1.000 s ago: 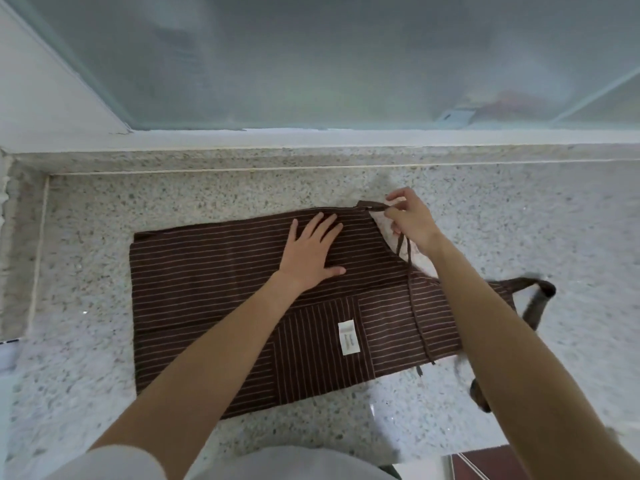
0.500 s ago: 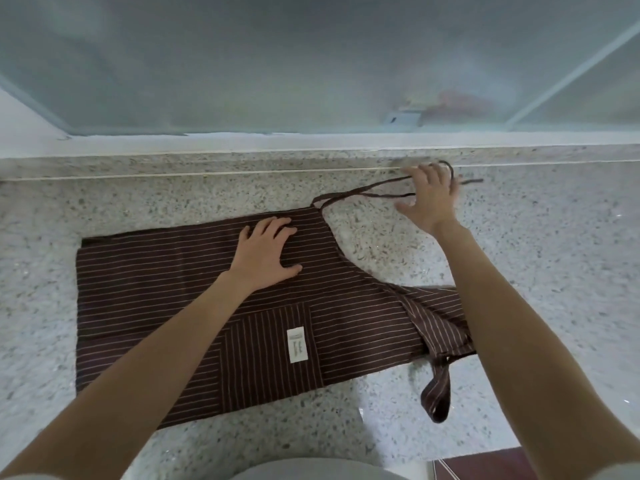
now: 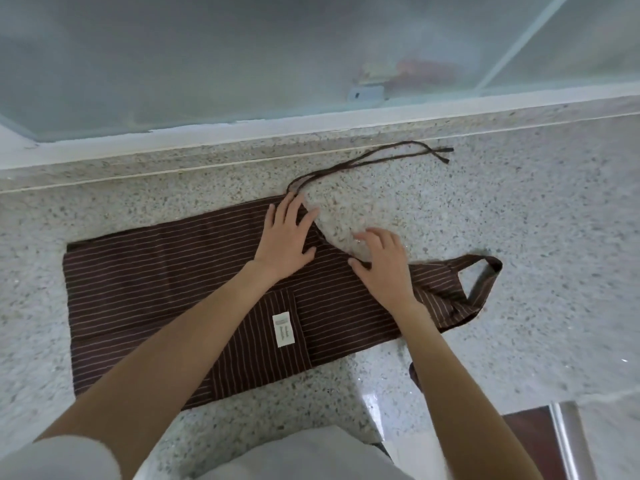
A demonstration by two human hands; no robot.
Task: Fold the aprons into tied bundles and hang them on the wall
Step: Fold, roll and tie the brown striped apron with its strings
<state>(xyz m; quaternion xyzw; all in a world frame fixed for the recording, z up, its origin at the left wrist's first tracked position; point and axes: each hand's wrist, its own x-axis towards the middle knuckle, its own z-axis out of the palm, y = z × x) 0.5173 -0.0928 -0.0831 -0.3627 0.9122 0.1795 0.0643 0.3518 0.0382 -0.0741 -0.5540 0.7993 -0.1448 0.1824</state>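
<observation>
soft striped apron lying flat, both hands on it

head view: a brown striped apron [image 3: 194, 289] lies folded lengthwise on the speckled stone bench [image 3: 519, 271], its long side running roughly parallel to the back edge and its left end toward the bench's left side. the left hand [image 3: 287, 237] lies flat with fingers spread wide on the upper part of the cloth, pressing it down near where the waist ties [image 3: 374, 161] leave the fabric. the right hand [image 3: 381, 265] rests with fingers loosely spread on the curved edge of the bib, fingertips reaching onto bare stone; it holds nothing that i can see. the two thin ties trail away toward the back edge of the bench, lying side by side with their ends near the raised ledge under the frosted window [image 3: 242, 64]. the neck loop [image 3: 481, 275] sticks out at the apron's right end, partly crumpled. a white label [image 3: 283, 330] sits on the pocket near the front edge.

handling, as a judgement: the cloth looks thin, light and limp, so it will hold no shape by itself and will slide a little on the polished stone. it should be pinned with one flat palm while the other folds. folds are best taken by pinching a hem or corner, not the middle. the ties are the natural hold for binding the bundle, and the neck loop for hanging; both are thin and liable to tangle or get trapped inside a fold.
</observation>
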